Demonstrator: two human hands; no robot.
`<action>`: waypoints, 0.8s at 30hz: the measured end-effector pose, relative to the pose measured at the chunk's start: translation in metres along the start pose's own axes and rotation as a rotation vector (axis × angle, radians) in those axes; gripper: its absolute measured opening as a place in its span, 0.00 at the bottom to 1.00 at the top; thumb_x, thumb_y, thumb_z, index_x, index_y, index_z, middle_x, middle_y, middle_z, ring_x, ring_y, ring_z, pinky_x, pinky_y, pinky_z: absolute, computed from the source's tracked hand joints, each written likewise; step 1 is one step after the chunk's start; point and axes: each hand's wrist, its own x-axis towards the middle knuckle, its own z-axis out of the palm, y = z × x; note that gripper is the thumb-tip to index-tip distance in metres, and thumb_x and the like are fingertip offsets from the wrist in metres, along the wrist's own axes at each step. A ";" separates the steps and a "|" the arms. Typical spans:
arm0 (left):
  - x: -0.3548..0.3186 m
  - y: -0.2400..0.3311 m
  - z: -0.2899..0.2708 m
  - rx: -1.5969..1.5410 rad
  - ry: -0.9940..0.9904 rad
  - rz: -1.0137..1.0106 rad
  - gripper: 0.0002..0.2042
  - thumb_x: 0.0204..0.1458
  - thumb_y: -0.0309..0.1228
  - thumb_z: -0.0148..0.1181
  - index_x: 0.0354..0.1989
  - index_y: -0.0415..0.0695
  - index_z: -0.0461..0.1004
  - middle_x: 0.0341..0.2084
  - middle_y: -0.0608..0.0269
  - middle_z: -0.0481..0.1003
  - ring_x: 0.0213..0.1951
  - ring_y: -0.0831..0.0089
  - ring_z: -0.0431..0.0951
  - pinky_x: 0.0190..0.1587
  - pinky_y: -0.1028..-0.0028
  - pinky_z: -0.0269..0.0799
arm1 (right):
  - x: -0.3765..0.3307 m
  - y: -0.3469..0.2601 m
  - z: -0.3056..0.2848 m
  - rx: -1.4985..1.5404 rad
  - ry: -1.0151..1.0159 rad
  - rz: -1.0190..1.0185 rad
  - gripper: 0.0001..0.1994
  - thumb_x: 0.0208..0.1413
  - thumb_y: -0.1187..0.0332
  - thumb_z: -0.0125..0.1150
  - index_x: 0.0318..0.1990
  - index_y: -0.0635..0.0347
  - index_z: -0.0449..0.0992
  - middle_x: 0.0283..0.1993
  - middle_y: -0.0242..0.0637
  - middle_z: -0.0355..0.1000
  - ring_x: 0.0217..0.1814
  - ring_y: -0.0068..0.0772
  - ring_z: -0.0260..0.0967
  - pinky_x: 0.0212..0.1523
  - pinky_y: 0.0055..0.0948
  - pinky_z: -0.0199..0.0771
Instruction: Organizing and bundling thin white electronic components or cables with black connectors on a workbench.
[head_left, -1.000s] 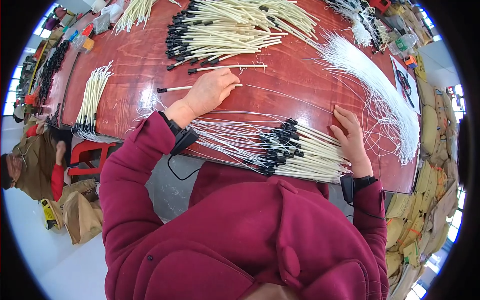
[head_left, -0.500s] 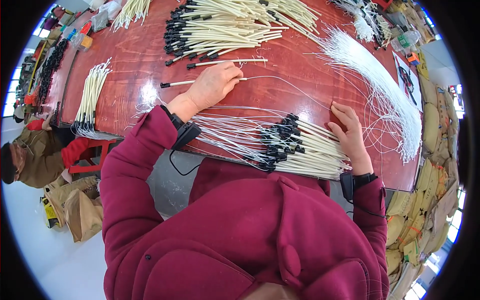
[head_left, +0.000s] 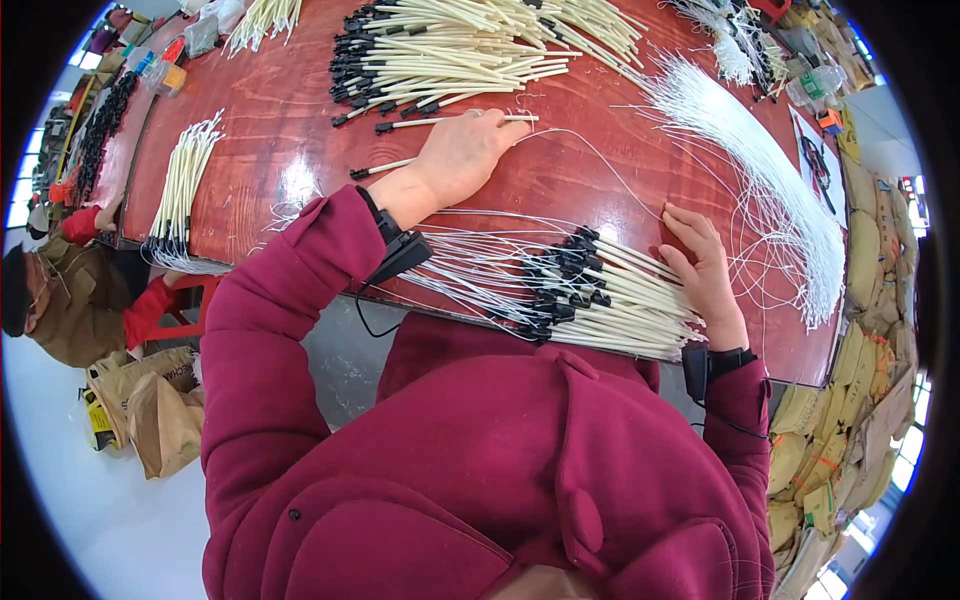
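Observation:
My left hand (head_left: pixel 462 155) has its fingers closed round a thin cream tube (head_left: pixel 388 168), whose black end sticks out on the left. The hand covers the rest of that tube. From my left fingertips a thin white wire (head_left: pixel 612 166) arcs to my right hand (head_left: pixel 700 262), whose fingertips meet its other end. Another cream tube (head_left: pixel 408 124) with a black end lies just beyond my left hand and reaches to its fingertips. Beside my right hand, along the near table edge, lies a bundle of black-ended tubes (head_left: pixel 632 298) with white wires trailing left.
On the red table (head_left: pixel 255 150), a large pile of cream tubes (head_left: pixel 450 60) lies at the back. A sheaf of white wires (head_left: pixel 765 170) spreads at right, and a smaller tube bundle (head_left: pixel 185 185) lies at left. Another person (head_left: pixel 75 300) sits at far left; sacks (head_left: pixel 870 330) are stacked at right.
My left hand has moved right and away from me, and the black end of its tube has shifted right with it. My right hand has stayed almost in place.

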 end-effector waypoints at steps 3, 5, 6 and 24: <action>0.001 -0.001 0.001 0.053 -0.039 0.140 0.14 0.56 0.25 0.52 0.49 0.50 0.78 0.36 0.60 0.74 0.39 0.57 0.79 0.41 0.61 0.77 | 0.001 0.001 0.000 0.019 -0.002 0.008 0.22 0.55 0.75 0.64 0.59 0.66 0.76 0.63 0.44 0.72 0.66 0.45 0.67 0.67 0.35 0.63; 0.001 -0.002 0.002 0.056 -0.047 0.128 0.16 0.56 0.24 0.52 0.51 0.50 0.77 0.36 0.60 0.73 0.39 0.58 0.78 0.41 0.62 0.76 | 0.001 0.003 0.002 0.039 0.025 0.005 0.21 0.54 0.73 0.65 0.58 0.65 0.77 0.62 0.42 0.73 0.63 0.43 0.68 0.66 0.37 0.63; 0.000 -0.002 0.001 0.059 -0.055 0.115 0.18 0.55 0.23 0.53 0.53 0.51 0.77 0.36 0.60 0.72 0.39 0.58 0.77 0.41 0.62 0.75 | 0.001 0.003 0.003 0.049 0.038 0.004 0.21 0.54 0.72 0.66 0.57 0.64 0.78 0.62 0.40 0.73 0.62 0.42 0.68 0.66 0.37 0.62; -0.013 0.001 -0.006 -0.184 -0.060 0.169 0.09 0.55 0.23 0.57 0.43 0.44 0.72 0.36 0.57 0.70 0.41 0.56 0.75 0.42 0.60 0.73 | 0.002 -0.003 -0.009 -0.059 -0.074 -0.026 0.23 0.55 0.74 0.62 0.60 0.67 0.75 0.66 0.43 0.70 0.63 0.45 0.66 0.67 0.37 0.61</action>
